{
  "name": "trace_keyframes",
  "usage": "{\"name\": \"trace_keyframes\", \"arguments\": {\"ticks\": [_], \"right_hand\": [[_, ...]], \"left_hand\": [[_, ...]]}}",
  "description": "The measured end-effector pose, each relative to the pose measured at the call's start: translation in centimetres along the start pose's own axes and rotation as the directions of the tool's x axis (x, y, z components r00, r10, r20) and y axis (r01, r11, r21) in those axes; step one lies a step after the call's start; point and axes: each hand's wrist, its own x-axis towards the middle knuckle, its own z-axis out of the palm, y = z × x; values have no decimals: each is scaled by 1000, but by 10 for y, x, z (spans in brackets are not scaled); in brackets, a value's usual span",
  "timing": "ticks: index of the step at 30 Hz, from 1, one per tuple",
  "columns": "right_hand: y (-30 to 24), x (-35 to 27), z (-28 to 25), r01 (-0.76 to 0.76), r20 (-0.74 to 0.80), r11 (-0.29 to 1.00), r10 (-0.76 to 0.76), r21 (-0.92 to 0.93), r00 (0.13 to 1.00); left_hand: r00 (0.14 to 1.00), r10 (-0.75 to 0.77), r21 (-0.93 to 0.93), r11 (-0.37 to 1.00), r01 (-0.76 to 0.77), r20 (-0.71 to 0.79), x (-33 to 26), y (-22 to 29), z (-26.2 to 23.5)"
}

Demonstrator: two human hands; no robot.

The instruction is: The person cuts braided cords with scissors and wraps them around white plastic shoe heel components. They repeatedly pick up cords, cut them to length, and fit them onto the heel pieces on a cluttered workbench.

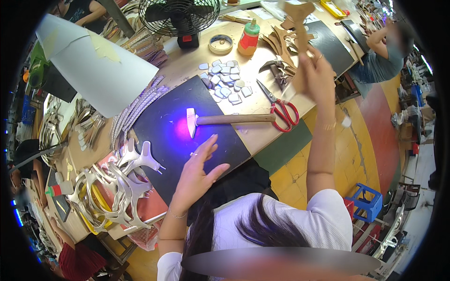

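My right hand (318, 77) is raised over the right side of the table, its fingers closed on a brown leather strap piece (298, 23). The piece points away from me and is smeared by motion. My left hand (197, 175) hovers with fingers apart above the near edge of a black mat (164, 112), holding nothing. Just beyond it, a hammer (234, 119) with a wooden handle lies on the mat, its head lit by a purple-blue light spot. Red-handled scissors (283, 114) lie by the handle's end, below my right forearm. Small pale rounded pieces (225, 79) are heaped past the hammer.
Silver strap pieces (119, 182) pile up at the left. More brown strap pieces (281, 44) lie at the far right. A black fan (180, 18), a tape roll (220, 44) and an orange bottle (248, 40) stand at the back. Other people sit around; a blue stool (365, 201) is at right.
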Motion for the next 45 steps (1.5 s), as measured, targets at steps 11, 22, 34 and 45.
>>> {"name": "trace_keyframes", "arguments": {"ticks": [11,22,34,45], "right_hand": [[215,177,65,160,507,872,112,-462,855],[162,145,15,305,112,861,-284,-407,952],[88,54,27,393,247,867,-326,-305,912],[36,2,66,425,459,889,-311,-169,833]], "left_hand": [[859,-291,-80,955,285,-422,-80,-46,-63],[524,-43,439,490,753,-851,-150,-77,-131],[513,-228,317,565,762,-827,-191,-100,-112],[528,-165,252,736,628,-833,-186,-104,-115]]}}
